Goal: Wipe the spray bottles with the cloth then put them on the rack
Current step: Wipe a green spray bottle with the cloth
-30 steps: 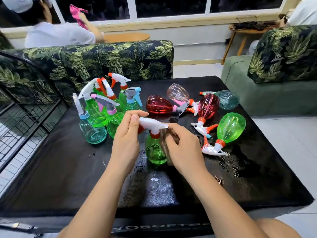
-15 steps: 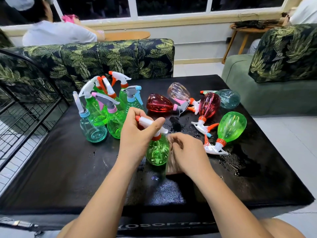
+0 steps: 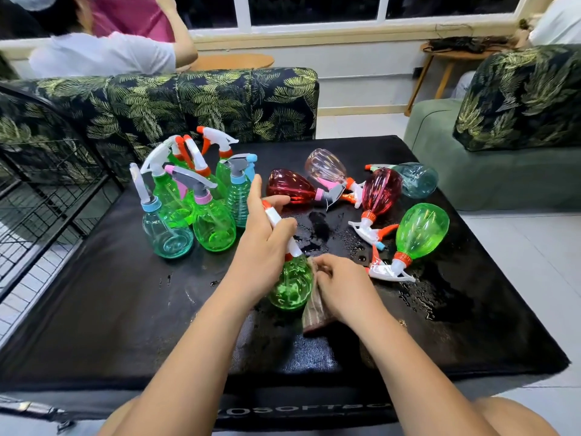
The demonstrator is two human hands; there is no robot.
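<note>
**A:** Head view: what has changed since the earlier frame?
**B:** The left hand (image 3: 261, 256) has shifted up the translucent green plastic spray bottle (image 3: 290, 289), and its forefinger is now straight.
**A:** Surroundings?
**B:** Behind-left stand upright green and blue bottles (image 3: 213, 225). To the right lie fallen red and green bottles (image 3: 380, 196) on the wet black tabletop (image 3: 125, 309).
**A:** Hands?
**B:** The left hand grips the sprayer, hiding the neck. The right hand (image 3: 342, 287) pinches the striped brown cloth (image 3: 314, 313) against the bottle, mid-tabletop.

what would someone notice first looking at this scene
The two hands at the centre: the left hand grips a green spray bottle by its neck while the right hand presses a cloth to its side. Behind-left stands a cluster of upright bottles; to the right, tipped bottles in red, clear and green lie on the wet black table.
</note>
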